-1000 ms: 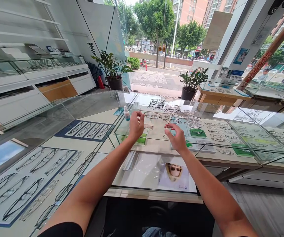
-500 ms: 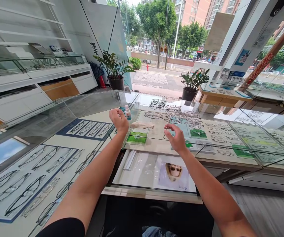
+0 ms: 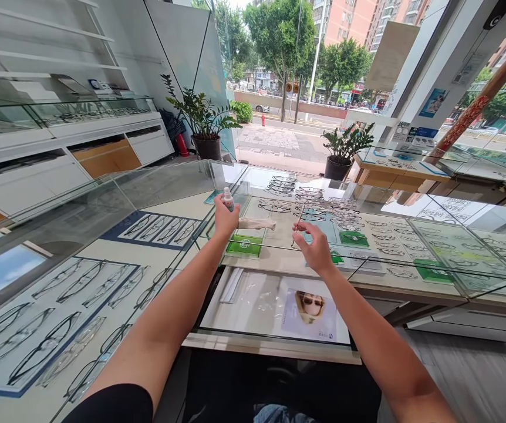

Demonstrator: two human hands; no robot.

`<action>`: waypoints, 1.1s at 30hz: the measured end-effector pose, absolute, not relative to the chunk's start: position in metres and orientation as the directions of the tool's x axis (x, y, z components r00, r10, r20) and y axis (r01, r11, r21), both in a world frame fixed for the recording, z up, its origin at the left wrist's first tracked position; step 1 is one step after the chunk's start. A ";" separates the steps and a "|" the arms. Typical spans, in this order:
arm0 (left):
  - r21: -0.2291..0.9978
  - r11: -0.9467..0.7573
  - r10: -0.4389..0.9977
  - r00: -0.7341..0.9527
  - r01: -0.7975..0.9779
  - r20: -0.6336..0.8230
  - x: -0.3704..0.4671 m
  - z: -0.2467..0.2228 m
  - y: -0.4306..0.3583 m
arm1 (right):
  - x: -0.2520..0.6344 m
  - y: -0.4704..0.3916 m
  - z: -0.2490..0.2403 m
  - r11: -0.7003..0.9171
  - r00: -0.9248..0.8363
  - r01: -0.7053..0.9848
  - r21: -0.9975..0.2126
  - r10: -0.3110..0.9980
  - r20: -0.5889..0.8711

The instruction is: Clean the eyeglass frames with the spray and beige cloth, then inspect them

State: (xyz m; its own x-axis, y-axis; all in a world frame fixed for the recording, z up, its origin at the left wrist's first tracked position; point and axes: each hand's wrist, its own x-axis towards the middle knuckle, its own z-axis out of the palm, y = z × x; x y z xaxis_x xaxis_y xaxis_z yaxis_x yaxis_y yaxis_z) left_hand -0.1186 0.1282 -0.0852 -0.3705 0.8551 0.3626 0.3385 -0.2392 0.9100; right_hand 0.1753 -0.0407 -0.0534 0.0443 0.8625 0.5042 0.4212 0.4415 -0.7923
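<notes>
1. The left hand [image 3: 225,218] is closed around a small spray bottle [image 3: 228,199] standing on the glass counter [image 3: 182,182]; a crumpled cloth [image 3: 256,224] lies just beside it.
2. The right hand [image 3: 316,248] pinches a thin pair of glasses [image 3: 299,226] above the counter; rows of frames [image 3: 310,202] lie beyond.
3. A potted plant [image 3: 200,126] stands by the window.

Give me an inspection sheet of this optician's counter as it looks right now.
Surface: glass counter over display trays of frames.
Job's things: spray bottle; thin-framed glasses; cloth lying on the glass.
Clutter: green cards, printed leaflet below the glass.
Hands: left hand closed on the spray bottle; right hand holding the glasses.
Cables: nothing seen.
Surroundings: potted plants, shop window, street outside.
</notes>
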 end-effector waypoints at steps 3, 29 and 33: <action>0.906 -0.174 0.876 -0.359 0.385 0.322 -0.121 -0.088 0.131 | 0.176 -0.041 -0.053 0.445 0.040 0.419 -0.791 0.861 0.506; 0.841 0.308 0.761 0.646 -0.445 0.063 -0.039 -0.009 0.026 | 0.177 -0.050 -0.034 0.432 -0.140 0.222 -0.874 0.901 0.410; 0.890 0.243 0.784 0.619 -0.385 0.053 -0.036 -0.013 0.026 | 0.176 -0.051 -0.033 0.412 -0.163 0.144 -0.900 0.907 0.389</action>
